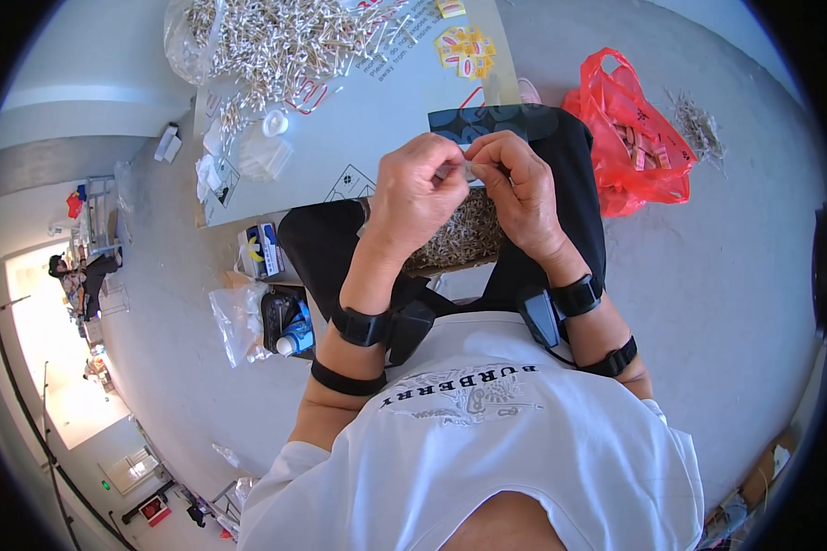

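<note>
Your left hand (415, 195) and right hand (524, 191) pinch a tiny pale bit (470, 172) above a box (458, 268) of little sticks (464, 231) | red bag (660, 188) holds pink packs (643, 150) | bench (305, 191) edge by your left knee (317, 225) | floor (694, 294) spreads right

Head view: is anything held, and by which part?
Left hand and right hand together pinch a small pale thing; its kind and held part cannot be told.

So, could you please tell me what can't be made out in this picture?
Head view: what lies between the left hand and right hand, mostly hidden by them.
Head view: far end of the swab pile, cut off by the top edge.
Head view: what the distant person does, too small.
</note>
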Demonstrator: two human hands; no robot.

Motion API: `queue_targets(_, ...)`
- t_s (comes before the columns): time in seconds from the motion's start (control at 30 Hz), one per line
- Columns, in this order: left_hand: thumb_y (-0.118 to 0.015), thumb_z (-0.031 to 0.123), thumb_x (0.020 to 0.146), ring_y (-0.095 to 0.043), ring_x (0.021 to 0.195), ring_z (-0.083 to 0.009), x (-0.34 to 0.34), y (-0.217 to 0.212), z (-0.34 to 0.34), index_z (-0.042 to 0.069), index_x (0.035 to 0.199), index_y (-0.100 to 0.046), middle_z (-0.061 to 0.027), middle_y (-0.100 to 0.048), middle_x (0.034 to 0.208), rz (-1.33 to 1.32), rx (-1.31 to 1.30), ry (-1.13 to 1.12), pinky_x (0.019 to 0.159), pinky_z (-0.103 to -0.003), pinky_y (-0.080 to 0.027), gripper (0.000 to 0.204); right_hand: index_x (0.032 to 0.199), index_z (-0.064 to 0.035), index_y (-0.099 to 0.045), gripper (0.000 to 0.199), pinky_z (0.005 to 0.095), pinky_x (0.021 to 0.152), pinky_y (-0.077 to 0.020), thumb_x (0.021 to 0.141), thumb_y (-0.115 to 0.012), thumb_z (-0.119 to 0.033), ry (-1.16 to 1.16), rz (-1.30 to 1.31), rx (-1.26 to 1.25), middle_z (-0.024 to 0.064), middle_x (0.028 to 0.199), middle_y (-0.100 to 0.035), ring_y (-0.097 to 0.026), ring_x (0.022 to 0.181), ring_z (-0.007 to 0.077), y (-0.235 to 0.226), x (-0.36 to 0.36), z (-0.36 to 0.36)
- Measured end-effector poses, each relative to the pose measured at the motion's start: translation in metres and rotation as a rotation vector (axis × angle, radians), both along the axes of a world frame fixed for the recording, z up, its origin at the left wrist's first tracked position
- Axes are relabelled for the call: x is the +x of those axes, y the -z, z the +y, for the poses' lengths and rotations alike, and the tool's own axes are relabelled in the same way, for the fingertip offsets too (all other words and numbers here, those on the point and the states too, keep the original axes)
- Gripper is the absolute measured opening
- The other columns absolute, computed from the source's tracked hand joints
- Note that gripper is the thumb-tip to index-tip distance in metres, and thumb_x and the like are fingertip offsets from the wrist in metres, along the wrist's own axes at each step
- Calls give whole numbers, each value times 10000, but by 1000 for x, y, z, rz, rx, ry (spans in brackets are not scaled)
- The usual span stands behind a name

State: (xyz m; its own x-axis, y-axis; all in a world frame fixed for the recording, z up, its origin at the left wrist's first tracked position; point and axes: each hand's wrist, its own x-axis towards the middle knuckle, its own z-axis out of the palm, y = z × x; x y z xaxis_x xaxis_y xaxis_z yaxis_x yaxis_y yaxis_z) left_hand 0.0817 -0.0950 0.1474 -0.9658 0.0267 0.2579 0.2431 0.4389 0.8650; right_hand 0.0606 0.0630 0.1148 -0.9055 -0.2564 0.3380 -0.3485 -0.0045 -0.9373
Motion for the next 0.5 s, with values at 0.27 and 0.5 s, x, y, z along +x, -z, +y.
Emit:
queue_targets(0.27, -609, -92, 718, -624, 649, -134, -1, 1, -9, 5, 841, -615, -73, -682, 830, 104, -190, -18, 601, -259, -518, 157, 837, 10, -541, 103, 334, 734, -501, 826, -630, 61, 25, -20, 37, 131, 884, -629, -630, 816, 279, 0, -1, 2)
queue_targets(0.5, -632, -57, 748, -648, 655, -203, -8, 29, -17, -8, 828, -596, -99, -667, 825, -27, -64, -71, 589, -287, -530, 101, 866, 11, -576, 84, 321, 682, -491, 824, -646, 33, 24, -208, -6, 118, 868, -632, -618, 765, 242, 27, -8, -4)
